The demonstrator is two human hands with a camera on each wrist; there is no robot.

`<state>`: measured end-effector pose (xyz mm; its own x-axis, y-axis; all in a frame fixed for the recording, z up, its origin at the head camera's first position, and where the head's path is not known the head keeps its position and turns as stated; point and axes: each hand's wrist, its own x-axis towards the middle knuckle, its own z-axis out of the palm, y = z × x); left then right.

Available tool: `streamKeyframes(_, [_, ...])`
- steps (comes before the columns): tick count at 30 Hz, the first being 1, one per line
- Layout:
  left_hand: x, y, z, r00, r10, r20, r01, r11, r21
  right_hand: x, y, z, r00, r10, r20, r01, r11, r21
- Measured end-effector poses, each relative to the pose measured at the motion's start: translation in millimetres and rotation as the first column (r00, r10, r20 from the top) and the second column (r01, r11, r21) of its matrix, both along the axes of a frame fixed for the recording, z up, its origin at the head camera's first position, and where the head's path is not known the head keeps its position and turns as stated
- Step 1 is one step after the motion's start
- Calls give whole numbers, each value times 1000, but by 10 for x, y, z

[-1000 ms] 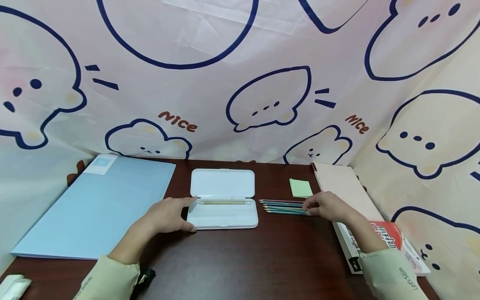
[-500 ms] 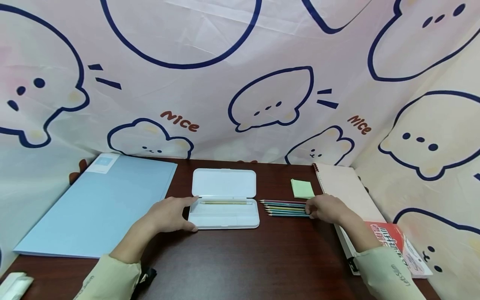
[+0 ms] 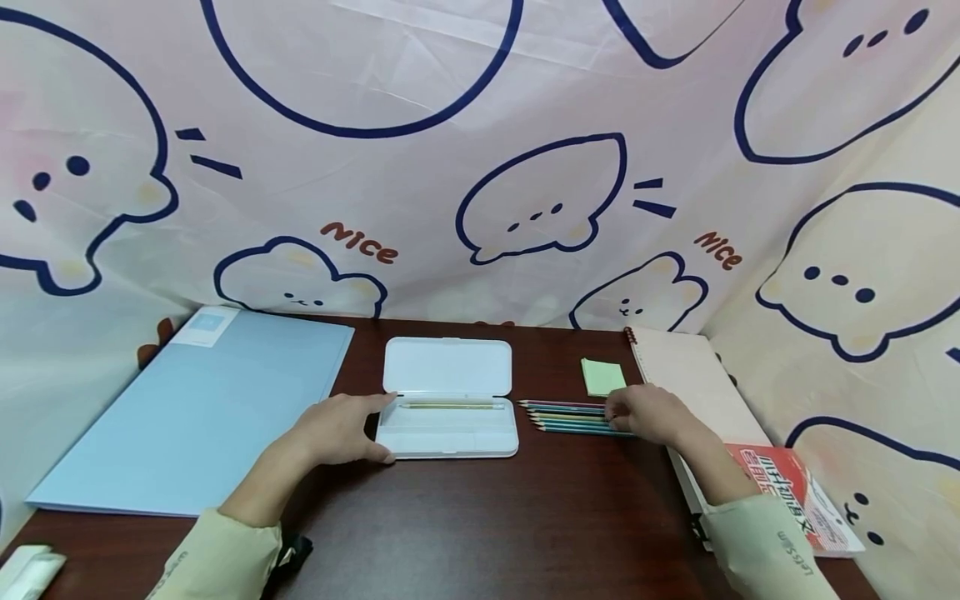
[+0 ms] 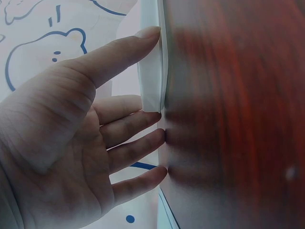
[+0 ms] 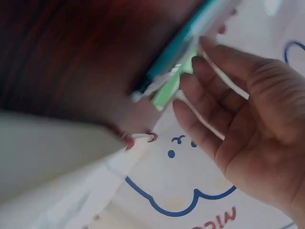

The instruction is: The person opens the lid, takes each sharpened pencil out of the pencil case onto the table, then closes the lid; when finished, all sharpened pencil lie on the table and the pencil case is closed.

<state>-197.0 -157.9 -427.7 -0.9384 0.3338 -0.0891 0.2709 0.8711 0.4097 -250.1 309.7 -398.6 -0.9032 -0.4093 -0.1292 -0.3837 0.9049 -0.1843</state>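
Note:
An open white pencil case (image 3: 438,443) lies mid-table with a single yellowish pencil (image 3: 453,406) in its back groove. My left hand (image 3: 341,427) holds the case's left end, thumb at the front edge and index finger at the back; the left wrist view shows the other fingertips down by the table. Right of the case, several coloured pencils (image 3: 570,421) lie side by side, points to the left. Over their right ends my right hand (image 3: 647,414) bends its fingers, fingertips right at the pencils (image 5: 178,45); I cannot tell whether it pinches one.
Green sticky notes (image 3: 602,378) sit behind the pencils. At the right are a spiral sketchbook (image 3: 682,367) and a red-and-white book (image 3: 780,492). A large blue folder (image 3: 202,408) covers the left side, with a white packet (image 3: 30,571) near the front left corner.
My right hand shifts slightly right along the pencils, then a little back left; one teal pencil's end now shows past the fingers. The left hand stays on the case.

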Motion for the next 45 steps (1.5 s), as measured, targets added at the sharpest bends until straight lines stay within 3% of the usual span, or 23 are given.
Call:
streamKeyframes(3, [13,-3,-5,1000,2,8,-2,1000,-4,-7,-107,-25,1000,5,21,-1,983,-182])
streamKeyframes(6, [23,1,-20,1000,3,15,-3,1000,-3,-16,-270,-71,999,22,36,-9,947,-321])
streamKeyframes(12, [35,14,-49,1000,9,24,-9,1000,5,-44,-712,-109,997,74,26,-54,885,-462])
streamKeyframes(14, [35,22,-52,1000,9,22,-9,1000,7,-51,-868,-125,996,89,23,-67,877,-476])
streamKeyframes(23, [22,47,-42,1000,5,12,-5,1000,11,-56,-1477,-229,983,183,23,-167,935,-313])
streamKeyframes(30, [7,53,-15,1000,22,8,-22,1000,8,-37,-1640,-207,977,210,-21,-208,943,-261])
streamKeyframes(45, [-6,15,-14,1000,27,7,-27,1000,2,8,-1653,-208,958,286,1,-281,941,-189])
